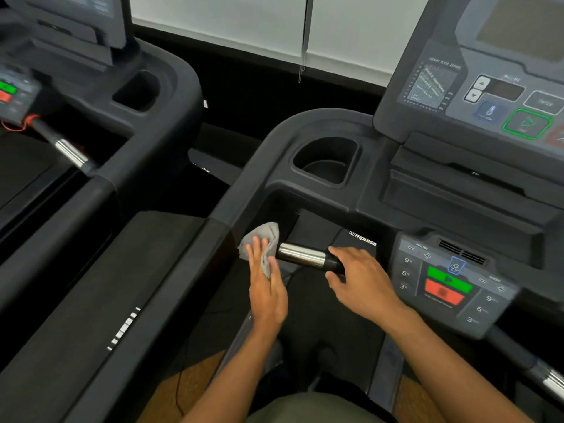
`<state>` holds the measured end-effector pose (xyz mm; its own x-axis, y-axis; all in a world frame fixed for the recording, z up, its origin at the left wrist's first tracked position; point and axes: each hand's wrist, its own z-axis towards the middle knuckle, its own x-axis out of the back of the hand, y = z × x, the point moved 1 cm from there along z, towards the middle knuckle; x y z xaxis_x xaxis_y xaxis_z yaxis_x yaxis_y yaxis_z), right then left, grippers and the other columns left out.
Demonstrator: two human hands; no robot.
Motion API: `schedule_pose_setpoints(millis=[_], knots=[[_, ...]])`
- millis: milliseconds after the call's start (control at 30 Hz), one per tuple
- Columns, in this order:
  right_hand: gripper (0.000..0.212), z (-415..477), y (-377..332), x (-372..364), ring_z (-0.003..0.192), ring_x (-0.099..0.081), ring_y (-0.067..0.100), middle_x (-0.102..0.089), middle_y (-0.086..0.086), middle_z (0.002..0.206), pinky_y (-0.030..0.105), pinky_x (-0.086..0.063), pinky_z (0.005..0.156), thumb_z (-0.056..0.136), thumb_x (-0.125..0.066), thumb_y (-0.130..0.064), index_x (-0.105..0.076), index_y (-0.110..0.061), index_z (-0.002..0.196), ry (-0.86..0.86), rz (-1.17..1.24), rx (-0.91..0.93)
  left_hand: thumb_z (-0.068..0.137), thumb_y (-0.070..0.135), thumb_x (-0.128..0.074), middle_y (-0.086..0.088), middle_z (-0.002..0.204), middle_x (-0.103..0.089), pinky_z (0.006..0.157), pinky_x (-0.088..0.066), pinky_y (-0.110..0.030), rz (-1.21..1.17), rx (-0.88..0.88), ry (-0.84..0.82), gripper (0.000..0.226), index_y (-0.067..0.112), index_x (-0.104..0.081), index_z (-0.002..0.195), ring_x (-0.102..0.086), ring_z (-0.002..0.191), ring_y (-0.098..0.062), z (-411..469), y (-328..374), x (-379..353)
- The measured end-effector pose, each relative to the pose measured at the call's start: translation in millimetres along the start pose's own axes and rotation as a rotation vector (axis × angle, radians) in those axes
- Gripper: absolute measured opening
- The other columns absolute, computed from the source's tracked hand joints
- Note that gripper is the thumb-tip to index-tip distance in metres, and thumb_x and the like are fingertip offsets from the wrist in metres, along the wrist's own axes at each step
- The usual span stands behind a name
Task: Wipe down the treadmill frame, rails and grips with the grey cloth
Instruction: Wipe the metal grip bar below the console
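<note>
The steel grip (pixel 302 256) crosses the gap between the side rail (pixel 195 264) and the button panel (pixel 451 282). The left hand (pixel 267 288) and the right hand (pixel 360 282) cover its 2 ends. Below it, room over the belt (pixel 317 312) is open.

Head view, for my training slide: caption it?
The left hand presses the grey cloth against the chrome grip; the right hand holds its black part.
</note>
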<state>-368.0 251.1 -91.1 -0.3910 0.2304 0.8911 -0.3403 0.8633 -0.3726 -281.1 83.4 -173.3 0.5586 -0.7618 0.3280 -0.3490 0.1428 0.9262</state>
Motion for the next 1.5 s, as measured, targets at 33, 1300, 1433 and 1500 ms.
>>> schedule_pose_setpoints(millis=[33,1300,1433,1500], knots=[[0.059,2.4,-0.6,-1.9,0.136,-0.048,0.02,-0.056,-0.003,0.148,0.038,-0.039,0.116,0.098,-0.06,-0.041,-0.047,-0.023,0.153,-0.004,-0.015,-0.016,0.11,0.053,-0.032,0.003,0.171,-0.033,0.126,-0.028,-0.039,-0.06,0.16,0.041,0.06,0.028,-0.033,0.164,-0.026,0.159,-0.018,-4.9,0.4,7.0],[0.046,-12.6,-15.9,13.4,0.137,-0.046,0.016,-0.055,-0.003,0.146,0.028,-0.033,0.113,0.101,-0.054,-0.014,-0.052,-0.025,0.146,0.215,0.245,-0.079,0.108,0.037,-0.04,0.005,0.12,-0.067,0.122,-0.028,-0.048,0.76,-0.645,-0.038,0.034,0.025,-0.066,0.126,-0.058,0.119,-0.021,45.9,11.6,-15.3],[0.042,-5.3,-17.9,17.4,0.135,-0.049,0.018,-0.059,-0.001,0.143,0.032,-0.035,0.116,0.099,-0.057,-0.015,-0.058,-0.022,0.141,0.241,0.247,-0.057,0.097,0.036,-0.052,-0.007,0.153,-0.051,0.129,-0.015,-0.055,0.709,-0.835,-0.333,0.06,0.015,-0.048,0.153,-0.036,0.15,-0.032,-15.8,27.3,-64.9],[0.043,-1.9,-20.5,18.7,0.136,-0.049,0.017,-0.059,-0.002,0.143,0.033,-0.036,0.116,0.099,-0.058,-0.017,-0.057,-0.023,0.141,0.222,0.234,-0.049,0.101,0.034,-0.043,-0.012,0.161,-0.043,0.13,-0.01,-0.056,0.815,-0.897,-0.446,0.063,0.01,-0.037,0.16,-0.025,0.157,-0.035,-30.1,27.8,-80.3]])
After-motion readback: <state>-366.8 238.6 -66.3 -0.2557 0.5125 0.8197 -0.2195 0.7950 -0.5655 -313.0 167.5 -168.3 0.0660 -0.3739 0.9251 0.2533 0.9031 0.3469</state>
